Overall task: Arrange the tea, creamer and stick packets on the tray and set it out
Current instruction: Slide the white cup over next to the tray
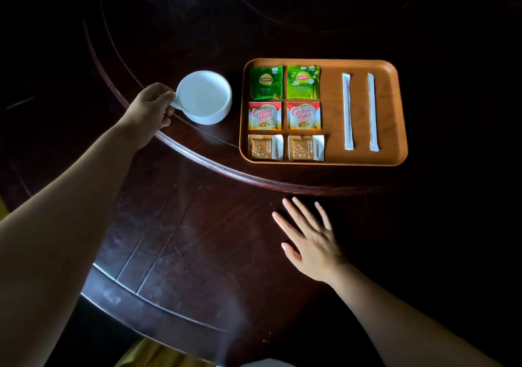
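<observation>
Dark polished wood forms the round table (197, 225), with a raised turntable rim curving across it. On it the orange wooden tray (389, 112) is set, well apart from both hands. Green tea packets (266, 82), red creamer packets (264, 115), tan sachets (265, 147) (glossy, square) and two white paper sticks (347, 111) are laid in rows. A white ceramic cup (204, 97) is gripped at its handle by the left hand (149, 109); the right hand (310, 239) is spread flat, fingers apart.

Open tabletop (197, 225) near the tray (395, 112); white cup (204, 97) blocking its left side; bare strip between stick packets (360, 112).
</observation>
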`<control>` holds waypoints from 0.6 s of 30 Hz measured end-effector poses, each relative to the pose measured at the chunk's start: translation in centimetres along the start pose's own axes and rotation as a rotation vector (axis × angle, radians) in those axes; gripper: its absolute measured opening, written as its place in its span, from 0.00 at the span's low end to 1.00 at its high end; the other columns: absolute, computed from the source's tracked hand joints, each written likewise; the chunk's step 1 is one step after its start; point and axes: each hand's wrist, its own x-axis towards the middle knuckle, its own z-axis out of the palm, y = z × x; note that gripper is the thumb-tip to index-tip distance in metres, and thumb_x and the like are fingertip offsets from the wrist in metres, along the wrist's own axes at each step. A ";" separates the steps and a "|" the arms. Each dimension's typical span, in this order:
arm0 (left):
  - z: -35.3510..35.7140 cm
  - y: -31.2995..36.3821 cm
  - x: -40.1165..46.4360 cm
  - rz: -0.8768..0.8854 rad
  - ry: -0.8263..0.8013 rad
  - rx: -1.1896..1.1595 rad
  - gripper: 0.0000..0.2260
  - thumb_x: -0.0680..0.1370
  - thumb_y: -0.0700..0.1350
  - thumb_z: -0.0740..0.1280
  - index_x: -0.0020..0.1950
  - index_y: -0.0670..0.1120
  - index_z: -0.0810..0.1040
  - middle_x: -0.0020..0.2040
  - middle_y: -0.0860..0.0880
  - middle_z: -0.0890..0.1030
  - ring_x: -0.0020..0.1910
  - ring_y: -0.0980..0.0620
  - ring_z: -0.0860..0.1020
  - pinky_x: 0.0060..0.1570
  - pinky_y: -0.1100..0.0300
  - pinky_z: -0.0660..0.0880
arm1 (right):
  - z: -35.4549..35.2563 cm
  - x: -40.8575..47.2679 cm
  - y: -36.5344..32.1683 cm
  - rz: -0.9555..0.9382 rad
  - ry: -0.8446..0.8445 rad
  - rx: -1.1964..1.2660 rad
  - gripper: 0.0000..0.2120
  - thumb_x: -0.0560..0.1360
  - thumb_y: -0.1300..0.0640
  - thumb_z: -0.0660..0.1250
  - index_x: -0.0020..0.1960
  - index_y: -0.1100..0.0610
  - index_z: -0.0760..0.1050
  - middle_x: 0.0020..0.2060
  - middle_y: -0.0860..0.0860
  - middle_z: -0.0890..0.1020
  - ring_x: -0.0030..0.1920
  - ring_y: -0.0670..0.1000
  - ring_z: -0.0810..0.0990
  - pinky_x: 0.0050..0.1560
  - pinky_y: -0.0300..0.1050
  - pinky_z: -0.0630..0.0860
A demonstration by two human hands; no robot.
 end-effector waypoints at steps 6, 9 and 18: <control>0.3 -0.3 0.1 -0.047 0.064 -0.099 0.13 0.78 0.41 0.57 0.35 0.52 0.72 0.31 0.47 0.69 0.22 0.61 0.68 0.20 0.70 0.63 | 0.0 0.0 0.0 0.002 0.005 0.005 0.31 0.73 0.42 0.54 0.74 0.45 0.52 0.75 0.52 0.59 0.75 0.52 0.53 0.72 0.59 0.48; 0.5 -0.3 0.1 -0.049 0.074 -0.108 0.12 0.78 0.41 0.57 0.35 0.52 0.72 0.31 0.47 0.69 0.24 0.60 0.67 0.21 0.70 0.63 | 0.1 0.0 0.0 -0.002 0.014 -0.001 0.31 0.73 0.42 0.54 0.74 0.45 0.52 0.75 0.52 0.59 0.75 0.52 0.53 0.72 0.59 0.48; 0.7 0.1 -1.2 -0.073 0.086 -0.195 0.08 0.77 0.44 0.58 0.46 0.52 0.77 0.38 0.50 0.79 0.34 0.57 0.78 0.26 0.66 0.68 | -0.4 -0.1 -0.3 -0.008 0.014 -0.003 0.30 0.73 0.42 0.54 0.74 0.45 0.54 0.75 0.52 0.60 0.75 0.53 0.55 0.72 0.59 0.49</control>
